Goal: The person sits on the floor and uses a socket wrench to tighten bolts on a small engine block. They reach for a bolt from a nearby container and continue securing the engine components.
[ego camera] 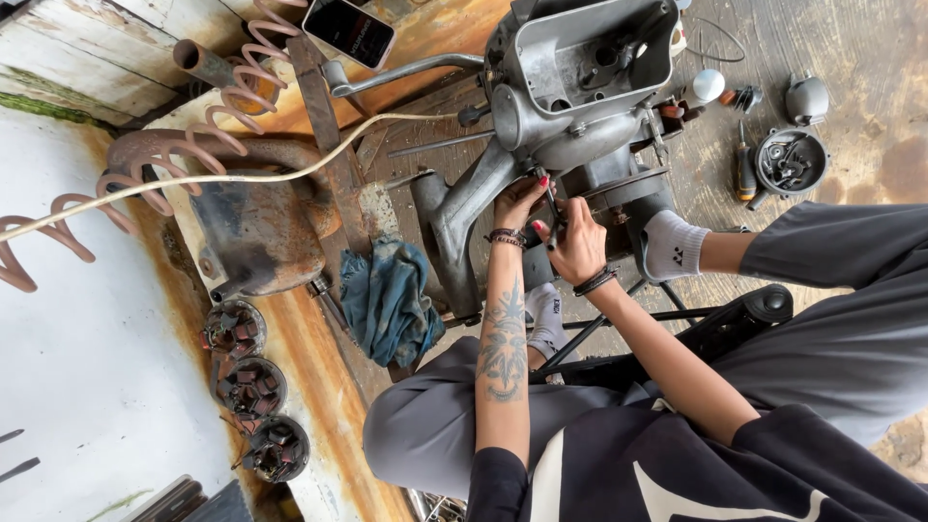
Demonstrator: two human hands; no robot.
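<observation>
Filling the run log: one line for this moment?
left hand: on engine casing | right hand: gripping dark tool | blue rag: beside

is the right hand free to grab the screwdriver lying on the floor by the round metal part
Probably not right now: the right hand is closed around a dark tool at the grey engine casing, beside the left hand. The screwdriver lies in the open on the floor past the raised foot in a white sock, with nothing covering it.

Around you spreads a stained, rust-brown concrete floor (851, 68), with weathered whitewashed wooden planks (87, 48) at eleven o'clock, a white-painted rust-streaked slab (87, 367) at eight o'clock, and a crumpled blue-green rag (391, 300) near centre, all in soft daylight.
</observation>
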